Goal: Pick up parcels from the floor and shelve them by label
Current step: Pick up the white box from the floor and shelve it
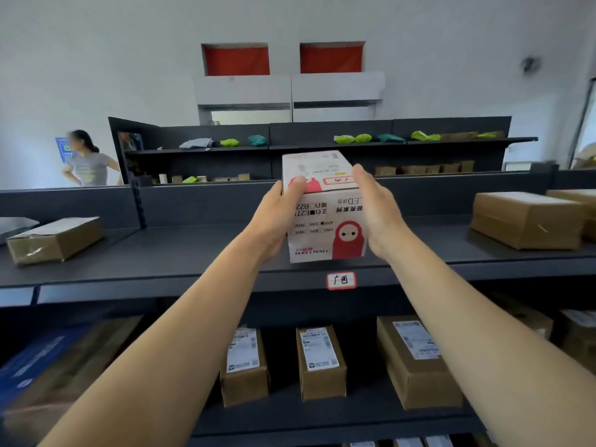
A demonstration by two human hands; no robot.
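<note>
A white parcel box (324, 214) with red cartoon figures and upside-down print stands on the dark top shelf (193, 253), just above a red-framed handwritten shelf label (341, 280). My left hand (277, 217) presses its left side and my right hand (375, 211) presses its right side, thumbs on its top. A small red-framed label sits on the box's top face. The box's bottom edge rests at the shelf's front.
Brown parcels lie on the same shelf at the left (54, 240) and right (529, 219). Several labelled brown boxes (319, 362) stand on the shelf below. A second rack (322, 146) behind holds green bags and small boxes. A person (87, 162) moves at the far left.
</note>
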